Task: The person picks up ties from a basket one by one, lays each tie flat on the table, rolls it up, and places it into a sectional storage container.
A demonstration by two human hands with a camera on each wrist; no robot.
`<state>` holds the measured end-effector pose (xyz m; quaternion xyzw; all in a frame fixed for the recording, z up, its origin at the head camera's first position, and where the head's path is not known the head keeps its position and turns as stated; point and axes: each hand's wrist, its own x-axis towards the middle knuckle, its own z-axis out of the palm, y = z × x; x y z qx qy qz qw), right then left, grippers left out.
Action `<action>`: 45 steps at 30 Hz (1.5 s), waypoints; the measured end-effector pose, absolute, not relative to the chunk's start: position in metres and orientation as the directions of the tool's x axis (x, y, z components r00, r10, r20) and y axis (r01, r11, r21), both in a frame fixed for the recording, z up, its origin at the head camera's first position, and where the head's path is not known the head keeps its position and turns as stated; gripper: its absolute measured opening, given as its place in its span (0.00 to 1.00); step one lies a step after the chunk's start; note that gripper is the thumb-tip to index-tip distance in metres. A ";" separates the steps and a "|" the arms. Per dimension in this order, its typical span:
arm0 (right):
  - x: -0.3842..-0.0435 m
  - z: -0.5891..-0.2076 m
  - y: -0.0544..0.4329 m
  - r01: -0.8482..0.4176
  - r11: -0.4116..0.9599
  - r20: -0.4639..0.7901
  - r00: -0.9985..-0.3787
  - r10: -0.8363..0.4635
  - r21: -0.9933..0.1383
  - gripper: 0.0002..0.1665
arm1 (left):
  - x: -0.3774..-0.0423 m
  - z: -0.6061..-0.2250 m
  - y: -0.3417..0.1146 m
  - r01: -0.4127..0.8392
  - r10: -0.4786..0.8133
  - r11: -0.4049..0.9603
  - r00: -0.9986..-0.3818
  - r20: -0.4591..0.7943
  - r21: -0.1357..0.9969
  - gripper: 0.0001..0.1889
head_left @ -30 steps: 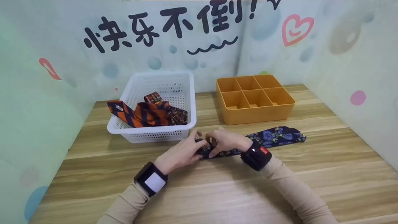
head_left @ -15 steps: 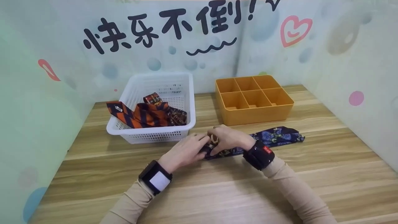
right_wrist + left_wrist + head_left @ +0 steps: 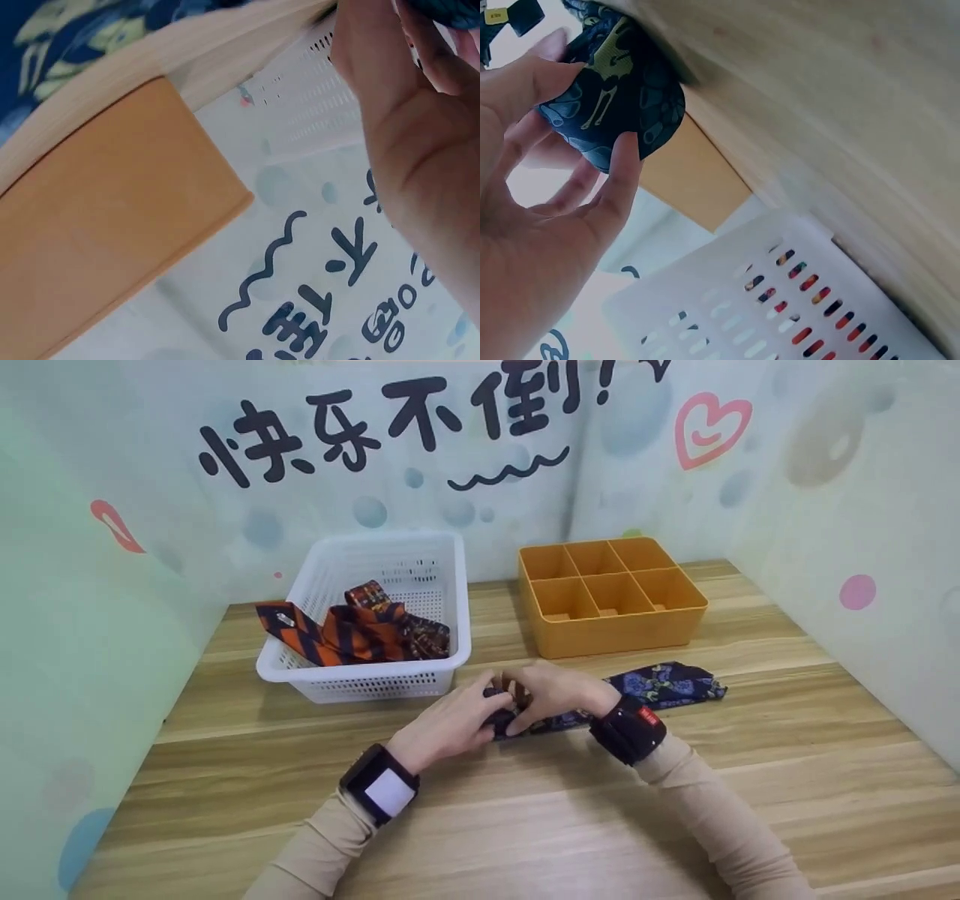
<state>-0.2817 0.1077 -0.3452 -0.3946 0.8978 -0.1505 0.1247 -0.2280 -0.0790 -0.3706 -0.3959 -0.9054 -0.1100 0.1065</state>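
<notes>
A navy necktie [image 3: 664, 686] with blue flowers lies across the table, its wide end flat at the right. At its other end the fabric is rolled up between both hands. My left hand [image 3: 450, 720] holds the roll from the left; in the left wrist view its thumb and fingers curl about the rolled necktie [image 3: 611, 94], which shows a yellowish animal figure. Facing it, my right hand [image 3: 559, 690] grips the same roll with thumb and bent fingers. The right wrist view shows that hand [image 3: 420, 127] mostly from its side, its fingertips partly cut off.
A white perforated basket [image 3: 390, 667] stands behind the left hand, with an orange-and-navy striped necktie [image 3: 360, 634] and dark patterned neckties [image 3: 427, 637] inside. To its right is an orange box [image 3: 619, 634] with several compartments. A printed wall panel [image 3: 510, 521] closes off the back.
Both hands have shifted slightly right along the navy necktie, carrying the rolled end with them. The left fingers have drawn in closer around the roll. Basket and box stay put.
</notes>
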 end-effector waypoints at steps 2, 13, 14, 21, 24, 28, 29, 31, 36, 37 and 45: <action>-0.281 -0.341 0.109 -0.682 0.633 -0.061 -0.661 -0.748 -0.366 0.30 | -0.229 -0.369 -0.079 0.737 0.694 0.671 -0.661 0.285 0.078 0.16; -0.281 -0.338 0.108 -0.678 0.660 -0.054 -0.683 -0.728 -0.325 0.26 | -0.233 -0.371 -0.080 0.739 0.678 0.666 -0.655 0.332 0.099 0.16; -0.281 -0.338 0.109 -0.672 0.667 -0.059 -0.689 -0.723 -0.322 0.25 | -0.234 -0.371 -0.081 0.743 0.679 0.657 -0.655 0.330 0.123 0.16; -0.279 -0.338 0.109 -0.655 0.704 -0.082 -0.714 -0.696 -0.274 0.29 | -0.234 -0.376 -0.082 0.736 0.671 0.666 -0.661 0.337 0.117 0.21; -0.277 -0.337 0.108 -0.664 0.702 -0.067 -0.712 -0.699 -0.259 0.31 | -0.234 -0.377 -0.081 0.728 0.668 0.683 -0.657 0.350 0.062 0.18; -0.275 -0.337 0.107 -0.661 0.705 -0.062 -0.717 -0.694 -0.256 0.31 | -0.233 -0.375 -0.080 0.730 0.681 0.682 -0.652 0.332 0.035 0.15; -0.275 -0.337 0.107 -0.660 0.707 -0.064 -0.718 -0.693 -0.256 0.30 | -0.232 -0.375 -0.080 0.730 0.683 0.683 -0.652 0.329 0.026 0.14; -0.275 -0.339 0.107 -0.660 0.705 -0.064 -0.717 -0.694 -0.259 0.30 | -0.231 -0.376 -0.079 0.730 0.684 0.683 -0.653 0.326 0.027 0.14; -0.277 -0.343 0.108 -0.667 0.704 -0.050 -0.716 -0.696 -0.244 0.28 | -0.227 -0.379 -0.075 0.715 0.665 0.697 -0.671 0.328 0.051 0.18; -0.277 -0.344 0.109 -0.663 0.709 -0.052 -0.721 -0.691 -0.239 0.28 | -0.227 -0.379 -0.074 0.709 0.656 0.702 -0.680 0.327 0.067 0.19; -0.280 -0.344 0.113 -0.619 0.753 -0.127 -0.748 -0.652 -0.224 0.29 | -0.225 -0.381 -0.071 0.700 0.619 0.699 -0.696 0.363 0.150 0.21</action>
